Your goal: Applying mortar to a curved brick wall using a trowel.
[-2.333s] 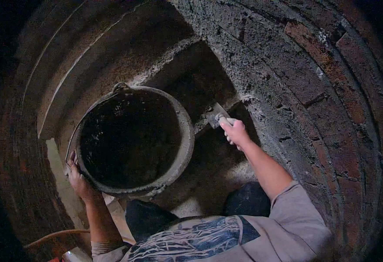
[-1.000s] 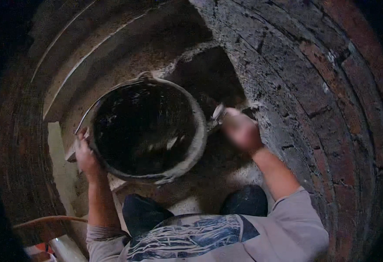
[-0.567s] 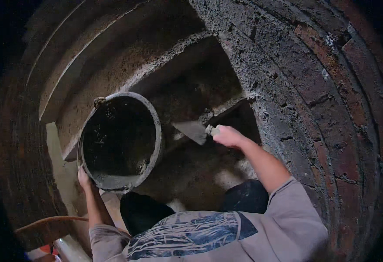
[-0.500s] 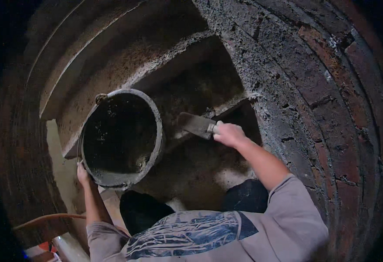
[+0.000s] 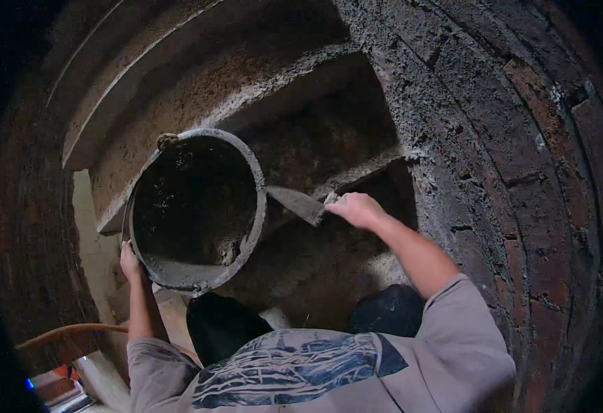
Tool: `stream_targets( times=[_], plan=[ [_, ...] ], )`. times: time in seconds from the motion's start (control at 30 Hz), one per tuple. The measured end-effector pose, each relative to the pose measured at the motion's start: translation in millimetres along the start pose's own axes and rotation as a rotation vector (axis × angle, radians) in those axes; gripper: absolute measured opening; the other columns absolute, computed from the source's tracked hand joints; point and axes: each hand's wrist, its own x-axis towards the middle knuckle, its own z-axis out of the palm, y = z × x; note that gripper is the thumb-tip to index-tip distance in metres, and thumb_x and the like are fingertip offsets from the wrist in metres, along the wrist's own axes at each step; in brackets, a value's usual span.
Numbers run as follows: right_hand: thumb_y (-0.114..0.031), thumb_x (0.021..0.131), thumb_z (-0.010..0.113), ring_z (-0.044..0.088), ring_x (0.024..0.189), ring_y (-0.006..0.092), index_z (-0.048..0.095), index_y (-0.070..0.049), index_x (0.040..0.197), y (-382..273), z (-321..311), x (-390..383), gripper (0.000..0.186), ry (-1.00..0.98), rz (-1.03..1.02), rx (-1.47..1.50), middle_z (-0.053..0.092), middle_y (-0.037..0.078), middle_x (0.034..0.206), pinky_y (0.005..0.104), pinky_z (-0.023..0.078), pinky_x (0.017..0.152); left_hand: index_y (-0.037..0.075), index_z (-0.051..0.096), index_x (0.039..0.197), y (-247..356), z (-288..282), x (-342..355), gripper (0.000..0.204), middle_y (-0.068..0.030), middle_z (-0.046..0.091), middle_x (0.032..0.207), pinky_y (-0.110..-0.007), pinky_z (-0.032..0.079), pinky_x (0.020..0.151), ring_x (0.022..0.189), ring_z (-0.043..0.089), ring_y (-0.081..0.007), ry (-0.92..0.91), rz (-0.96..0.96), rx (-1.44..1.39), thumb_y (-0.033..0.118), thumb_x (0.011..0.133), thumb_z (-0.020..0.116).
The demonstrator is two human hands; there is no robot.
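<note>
A round bucket (image 5: 246, 237) crusted with grey mortar stands tilted at the left of centre, its inside mostly dark, with a grey layer along the near wall. My left hand (image 5: 131, 263) is closed at its left side, where the thin wire handle runs down; the exact grip is partly hidden. In my right hand (image 5: 358, 210) is a trowel (image 5: 297, 204), held by its handle. Its grey, mortar-smeared blade points left, and the tip meets or overlaps the bucket's right rim; I cannot tell whether they touch.
Steps (image 5: 260, 93) with pale worn edges rise ahead and to the left. A rough brick wall (image 5: 529, 186) with smeared mortar runs along the right. An orange-brown hose (image 5: 74, 330) curves at the lower left, beside a pale cylinder (image 5: 102, 378). My dark-clad knees are below the bucket.
The trowel has turned, its blade now seen more edge-on and its tip closer to the bucket rim. My right hand has shifted slightly left. The whole view has moved a little.
</note>
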Motion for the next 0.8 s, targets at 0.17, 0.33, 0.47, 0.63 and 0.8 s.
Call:
stream_targets(
  times=[0.17, 0.33, 0.47, 0.63, 0.8],
  plan=[
    [-0.059, 0.079, 0.041, 0.059, 0.077, 0.0354, 0.065, -0.003, 0.090, 16, -47, -16, 0.062, 0.129, 0.302, 0.080, 0.065, 0.014, 0.082, 0.0429, 0.045, 0.070, 0.000, 0.060, 0.110, -1, -11, -5, 0.046, -0.0113, 0.063, 0.104, -0.030, 0.043, 0.080, 0.089, 0.057, -0.0220, 0.183, 0.082, 0.401, 0.036, 0.096, 0.036],
    [-0.057, 0.079, 0.043, 0.056, 0.064, 0.0329, 0.062, -0.002, 0.082, 58, -71, -3, 0.059, 0.283, 0.440, 0.265, 0.061, 0.015, 0.072, 0.0410, 0.045, 0.063, 0.000, 0.061, 0.109, -5, -5, -7, 0.048, -0.0111, 0.063, 0.104, -0.030, 0.043, 0.080, 0.089, 0.058, -0.0222, 0.364, 0.168, 0.784, 0.039, 0.096, 0.036],
    [-0.056, 0.079, 0.041, 0.056, 0.065, 0.0332, 0.061, 0.000, 0.081, -10, -54, 21, 0.059, 0.115, 0.277, 0.318, 0.061, 0.015, 0.074, 0.0403, 0.046, 0.065, 0.000, 0.061, 0.109, -1, 2, -13, 0.048, -0.0108, 0.063, 0.103, -0.030, 0.043, 0.079, 0.088, 0.058, -0.0218, 0.385, 0.167, 0.718, 0.039, 0.096, 0.037],
    [-0.056, 0.077, 0.042, 0.057, 0.070, 0.0335, 0.062, 0.003, 0.083, -47, -43, 71, 0.063, 0.146, 0.265, 0.159, 0.063, 0.015, 0.077, 0.0387, 0.046, 0.067, 0.000, 0.061, 0.108, 0, 7, -21, 0.048, -0.0104, 0.064, 0.102, -0.030, 0.043, 0.078, 0.086, 0.058, -0.0211, 0.379, 0.142, 0.626, 0.039, 0.095, 0.037],
    [-0.057, 0.076, 0.053, 0.047, 0.039, 0.0203, 0.063, -0.001, 0.080, 39, -82, 60, 0.058, 0.287, 0.510, 0.535, 0.056, 0.009, 0.058, 0.0316, 0.038, 0.039, 0.000, 0.062, 0.107, 8, 33, -42, 0.048, -0.0099, 0.064, 0.102, -0.029, 0.043, 0.078, 0.086, 0.058, -0.0208, 0.408, 0.133, 0.619, 0.040, 0.095, 0.038]
  ],
)
